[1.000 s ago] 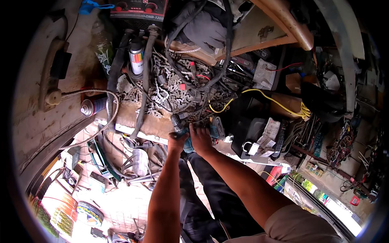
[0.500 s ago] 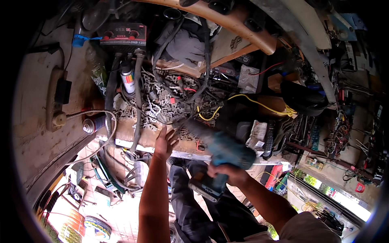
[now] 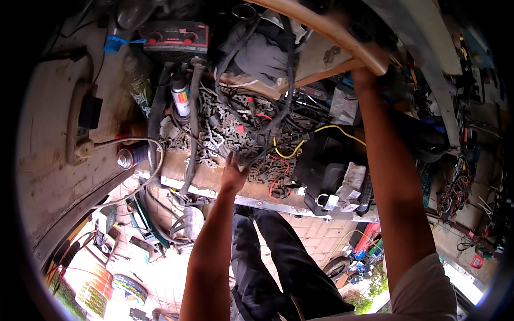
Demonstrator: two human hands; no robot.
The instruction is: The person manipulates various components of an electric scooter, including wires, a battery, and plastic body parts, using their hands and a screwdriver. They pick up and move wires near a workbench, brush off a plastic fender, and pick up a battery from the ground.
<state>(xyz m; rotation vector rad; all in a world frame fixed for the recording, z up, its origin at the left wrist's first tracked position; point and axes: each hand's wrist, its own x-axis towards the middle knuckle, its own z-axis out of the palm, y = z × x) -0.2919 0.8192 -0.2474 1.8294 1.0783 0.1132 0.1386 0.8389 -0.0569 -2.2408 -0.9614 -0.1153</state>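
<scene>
My left hand [image 3: 233, 172] is at the front of the cluttered bench [image 3: 206, 174], fingers extended over a heap of metal chain pieces [image 3: 209, 128] and dark cables; whether they touch these is unclear. My right arm stretches up the right side, and my right hand [image 3: 365, 69] is smeared and partly hidden at a curved wooden edge [image 3: 316, 22]; what it holds, if anything, I cannot see. A spray can [image 3: 182, 99] stands among thick black hoses [image 3: 191, 144]. A yellow cable [image 3: 332, 127] crosses the bench's right part.
A welding machine [image 3: 174, 40] and grey gloves [image 3: 257, 56] sit at the back. A power strip [image 3: 80, 128] is on the left wall, near another can [image 3: 128, 158]. A black case [image 3: 326, 182] lies right of centre. Tools, tangled wires [image 3: 455, 192] and a tyre [image 3: 128, 286] surround me.
The cordless drill, held low in my right hand half a second ago, has left sight as that hand swung up and away to the upper right. My left hand shifted slightly right.
</scene>
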